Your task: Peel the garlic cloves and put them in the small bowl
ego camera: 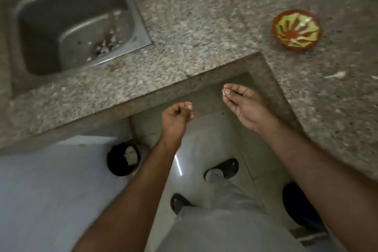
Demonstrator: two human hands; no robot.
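Note:
My right hand (245,104) hovers over the inner corner of the counter and pinches a small pale garlic clove (224,91) between thumb and fingertips. To its left, below the counter edge, my left hand (177,115) has its fingers curled with the thumb against them. Nothing shows inside it. The small bowl (296,29), red with a green pattern, stands on the granite counter far to the right of both hands. Nothing is visible inside the bowl.
The granite counter (204,16) is L-shaped around me. A steel sink (131,2) at the upper left has scraps near its drain (106,44). A black bin (114,159) stands on the floor, and pale scraps (335,75) lie on the counter at right.

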